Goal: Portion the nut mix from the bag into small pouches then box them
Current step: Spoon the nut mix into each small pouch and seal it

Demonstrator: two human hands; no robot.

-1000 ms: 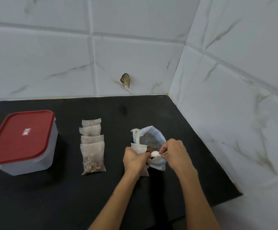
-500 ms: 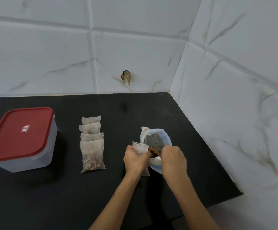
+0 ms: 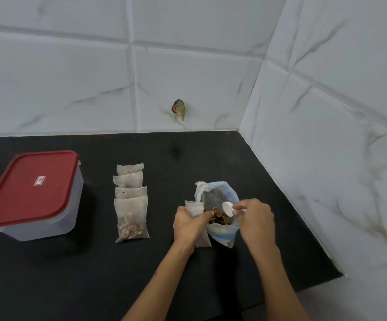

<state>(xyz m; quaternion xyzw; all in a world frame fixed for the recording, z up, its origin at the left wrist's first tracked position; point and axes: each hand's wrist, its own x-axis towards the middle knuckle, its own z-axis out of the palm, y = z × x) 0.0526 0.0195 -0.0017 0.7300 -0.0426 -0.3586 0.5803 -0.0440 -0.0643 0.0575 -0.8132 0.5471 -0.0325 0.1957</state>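
On the black worktop (image 3: 72,274), a clear box (image 3: 49,218) with a red lid (image 3: 28,188) stands at the left. Beside it lies a row of four filled pouches (image 3: 131,200), overlapping. Further right, the left hand (image 3: 189,224) grips an open pouch (image 3: 195,208) upright, touching the nut-mix bag (image 3: 220,205). The right hand (image 3: 255,218) pinches a white spoon (image 3: 228,208) over the nuts inside the bag's open mouth.

place: home kitchen corner | evidence: black countertop (image 3: 188,286), marble-look wall tiles (image 3: 72,77), red-lidded food container (image 3: 33,195)
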